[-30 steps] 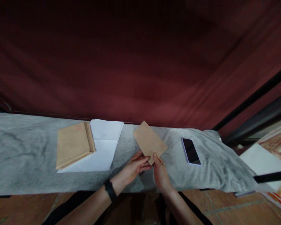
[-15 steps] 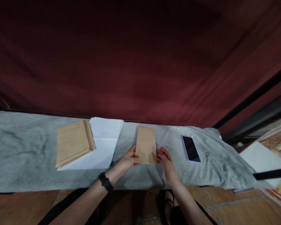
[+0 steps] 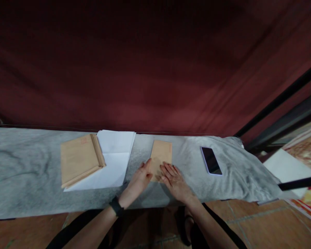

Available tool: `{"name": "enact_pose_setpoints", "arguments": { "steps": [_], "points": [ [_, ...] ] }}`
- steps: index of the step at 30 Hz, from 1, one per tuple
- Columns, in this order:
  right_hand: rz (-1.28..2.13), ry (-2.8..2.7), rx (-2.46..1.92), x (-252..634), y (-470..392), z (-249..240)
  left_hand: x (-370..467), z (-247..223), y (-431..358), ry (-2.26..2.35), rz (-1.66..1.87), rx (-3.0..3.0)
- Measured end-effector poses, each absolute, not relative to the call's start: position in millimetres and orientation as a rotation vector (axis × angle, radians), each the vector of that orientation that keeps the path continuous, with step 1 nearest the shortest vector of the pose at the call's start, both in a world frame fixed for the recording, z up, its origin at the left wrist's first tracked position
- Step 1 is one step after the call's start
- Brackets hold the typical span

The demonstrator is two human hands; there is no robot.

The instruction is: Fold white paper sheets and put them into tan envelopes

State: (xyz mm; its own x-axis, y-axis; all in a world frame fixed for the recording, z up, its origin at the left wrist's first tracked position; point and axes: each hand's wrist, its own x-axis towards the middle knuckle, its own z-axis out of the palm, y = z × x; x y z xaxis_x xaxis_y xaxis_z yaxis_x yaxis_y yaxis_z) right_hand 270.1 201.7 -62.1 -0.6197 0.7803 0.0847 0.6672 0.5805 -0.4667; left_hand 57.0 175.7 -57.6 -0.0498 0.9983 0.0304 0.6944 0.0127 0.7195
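Note:
A brown envelope (image 3: 161,151) with small red print at its upper right lies flat on the grey cloth (image 3: 142,145) in front of me. My right hand (image 3: 172,176) rests palm down on its lower right part, fingers spread. At the envelope's lower left edge is my left hand (image 3: 142,175), its fingers apart and their tips touching the paper. Further left, a stack of brown envelopes (image 3: 80,157) overlaps white paper sheets (image 3: 116,164). The lower edge of the single envelope is partly hidden by my hands.
A phone (image 3: 211,160) with a pale purple edge lies to the right on the cloth. Behind rises a dark red curtain (image 3: 145,86). At the far right are black bars (image 3: 277,100) and a white board (image 3: 287,169). Tiled floor (image 3: 272,224) shows below.
My right hand has moved left from beside the envelope onto its surface. My left hand has let go of the envelope's left edge and now touches it with spread fingers.

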Motion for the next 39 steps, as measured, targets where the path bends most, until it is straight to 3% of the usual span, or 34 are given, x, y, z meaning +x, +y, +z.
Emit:
{"name": "enact_pose_setpoints", "arguments": {
  "steps": [3, 9, 22, 39],
  "points": [
    [0.496, -2.598, -1.208, 272.7, 208.4, -64.7, 68.5, -50.5, 163.8, 1.977, 0.615, 2.01],
    [0.387, -2.634, -1.247, 277.3, 225.8, -73.5, 95.1, -58.0, 138.6, 1.48, 0.427, 2.442],
    [-0.019, -2.719, -1.366, 243.2, 311.3, -80.6, 90.5, -55.3, 127.8, 1.294, 0.381, 2.446],
    [0.022, -2.796, -1.263, 227.3, 319.1, -73.5, 96.6, -53.2, 122.8, 1.278, 0.295, 2.389]
  ]
}}
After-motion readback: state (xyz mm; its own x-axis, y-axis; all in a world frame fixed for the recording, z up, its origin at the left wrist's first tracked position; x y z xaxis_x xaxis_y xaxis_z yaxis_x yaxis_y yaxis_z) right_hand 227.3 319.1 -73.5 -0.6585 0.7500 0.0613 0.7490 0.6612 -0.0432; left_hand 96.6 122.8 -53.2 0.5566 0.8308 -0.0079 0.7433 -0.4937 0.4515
